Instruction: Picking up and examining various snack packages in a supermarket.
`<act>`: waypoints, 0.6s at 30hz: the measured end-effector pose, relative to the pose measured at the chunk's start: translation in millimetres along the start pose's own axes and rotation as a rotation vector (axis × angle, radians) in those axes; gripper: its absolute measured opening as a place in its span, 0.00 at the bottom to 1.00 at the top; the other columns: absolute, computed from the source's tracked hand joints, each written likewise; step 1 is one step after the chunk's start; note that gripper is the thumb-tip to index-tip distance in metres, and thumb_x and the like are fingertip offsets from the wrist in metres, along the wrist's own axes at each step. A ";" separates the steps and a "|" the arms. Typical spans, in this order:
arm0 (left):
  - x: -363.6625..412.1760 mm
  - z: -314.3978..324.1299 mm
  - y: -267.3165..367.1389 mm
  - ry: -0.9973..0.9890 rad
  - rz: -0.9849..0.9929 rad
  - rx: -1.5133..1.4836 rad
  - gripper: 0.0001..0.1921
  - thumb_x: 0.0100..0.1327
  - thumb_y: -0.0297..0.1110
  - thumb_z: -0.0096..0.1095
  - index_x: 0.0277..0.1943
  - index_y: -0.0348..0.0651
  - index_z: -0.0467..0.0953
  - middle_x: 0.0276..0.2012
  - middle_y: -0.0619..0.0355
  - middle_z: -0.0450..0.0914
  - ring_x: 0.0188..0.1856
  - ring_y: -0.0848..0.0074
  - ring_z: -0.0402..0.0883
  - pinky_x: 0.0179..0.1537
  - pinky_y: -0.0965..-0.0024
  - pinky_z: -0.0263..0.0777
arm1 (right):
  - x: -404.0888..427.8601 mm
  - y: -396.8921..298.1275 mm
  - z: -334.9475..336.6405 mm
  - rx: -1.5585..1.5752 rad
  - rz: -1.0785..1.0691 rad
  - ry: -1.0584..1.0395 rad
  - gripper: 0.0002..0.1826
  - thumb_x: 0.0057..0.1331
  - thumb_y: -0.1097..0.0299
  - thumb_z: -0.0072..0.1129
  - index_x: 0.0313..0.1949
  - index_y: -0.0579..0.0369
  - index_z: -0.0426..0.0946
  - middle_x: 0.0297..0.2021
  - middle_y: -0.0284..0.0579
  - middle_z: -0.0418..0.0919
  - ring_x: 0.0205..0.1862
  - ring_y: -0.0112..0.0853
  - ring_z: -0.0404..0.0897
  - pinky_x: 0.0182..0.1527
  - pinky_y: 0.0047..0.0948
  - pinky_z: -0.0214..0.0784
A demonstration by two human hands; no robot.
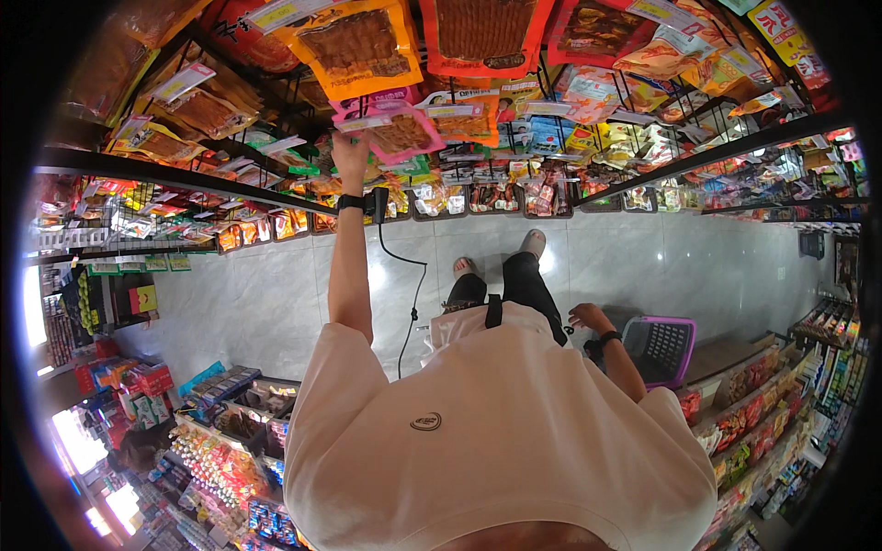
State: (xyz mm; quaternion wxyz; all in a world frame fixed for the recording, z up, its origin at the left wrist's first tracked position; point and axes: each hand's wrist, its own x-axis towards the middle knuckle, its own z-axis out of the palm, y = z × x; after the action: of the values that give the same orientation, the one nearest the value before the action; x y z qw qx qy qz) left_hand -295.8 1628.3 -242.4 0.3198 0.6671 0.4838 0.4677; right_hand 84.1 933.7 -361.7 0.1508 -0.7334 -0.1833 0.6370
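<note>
My left hand [350, 155] is raised to the rack of hanging snack packets, at the left edge of a pink snack packet [403, 136] and just under its price tag holder [362, 124]. Whether the fingers grip the packet or the hook cannot be made out. A black strap with a device [372, 205] sits on that wrist, and a black cable [415, 289] runs down from it. An orange packet of brown strips [358, 48] hangs above the hand. My right hand [586, 315] hangs low by my side, fingers loosely bent, with nothing seen in it.
Black rack posts [716, 160] divide the packet displays, with trays of small packets [493, 200] along the bottom. A purple-rimmed basket [679, 351] stands on the tiled floor [620, 262] beside my right arm. Behind me are shelves of packets [751, 386] and bins of sweets [213, 461].
</note>
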 end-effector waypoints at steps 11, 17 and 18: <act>-125.8 -73.6 146.3 -0.184 -0.038 -0.111 0.15 0.78 0.31 0.65 0.62 0.34 0.77 0.42 0.53 0.88 0.39 0.75 0.85 0.43 0.68 0.78 | 27.8 -56.7 -25.5 -0.146 -0.157 0.123 0.15 0.75 0.63 0.57 0.47 0.60 0.88 0.38 0.48 0.92 0.37 0.42 0.92 0.39 0.41 0.84; -183.3 -108.7 216.0 -0.274 -0.171 -0.175 0.15 0.79 0.30 0.64 0.63 0.36 0.74 0.38 0.61 0.88 0.37 0.87 0.79 0.37 0.75 0.72 | 8.3 -207.5 -16.3 -0.753 -0.720 0.311 0.12 0.79 0.61 0.56 0.45 0.55 0.84 0.36 0.50 0.90 0.40 0.47 0.89 0.45 0.41 0.81; -188.8 -113.3 233.5 -0.284 -0.238 -0.197 0.14 0.80 0.31 0.64 0.62 0.36 0.75 0.36 0.62 0.87 0.35 0.88 0.78 0.35 0.76 0.70 | -20.7 -253.0 -7.2 -0.724 -0.807 0.298 0.13 0.78 0.59 0.56 0.46 0.55 0.83 0.37 0.54 0.88 0.41 0.52 0.87 0.44 0.48 0.79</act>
State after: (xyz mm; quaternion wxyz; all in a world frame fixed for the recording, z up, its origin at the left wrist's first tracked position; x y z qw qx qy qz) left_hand -338.6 1370.6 -55.9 0.5016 0.6298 0.4612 0.3729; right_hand 69.3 1148.7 -227.5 0.1457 -0.6921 -0.6330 0.3147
